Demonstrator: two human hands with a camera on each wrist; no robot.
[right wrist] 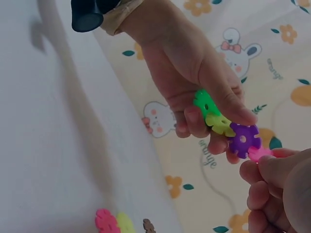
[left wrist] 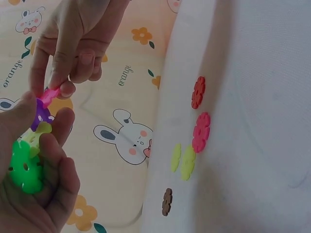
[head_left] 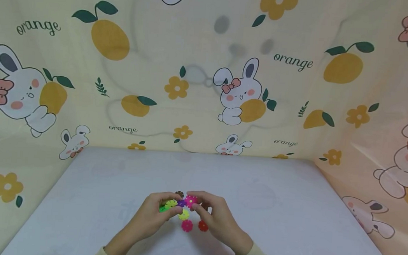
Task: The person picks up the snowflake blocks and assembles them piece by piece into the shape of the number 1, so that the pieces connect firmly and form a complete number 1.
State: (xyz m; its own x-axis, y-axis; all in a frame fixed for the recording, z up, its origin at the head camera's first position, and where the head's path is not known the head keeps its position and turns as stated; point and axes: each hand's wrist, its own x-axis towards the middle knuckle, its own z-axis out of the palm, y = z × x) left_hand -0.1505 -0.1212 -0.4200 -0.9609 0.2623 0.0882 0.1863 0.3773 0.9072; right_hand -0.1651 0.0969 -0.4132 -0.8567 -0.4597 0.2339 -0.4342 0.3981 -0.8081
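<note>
My left hand grips a short chain of notched plastic snowflake discs, raised above the table. In the left wrist view a green disc lies against the palm. A yellow disc follows it, then a purple disc by the thumb tip. My right hand pinches a pink disc between thumb and fingers. This pink disc meets the edge of the purple one; whether their slots are fully joined I cannot tell.
On the white table lie loose discs: a red disc, a deep pink disc, two yellow discs and a brown disc. Behind the table hangs a printed cloth with rabbits and oranges.
</note>
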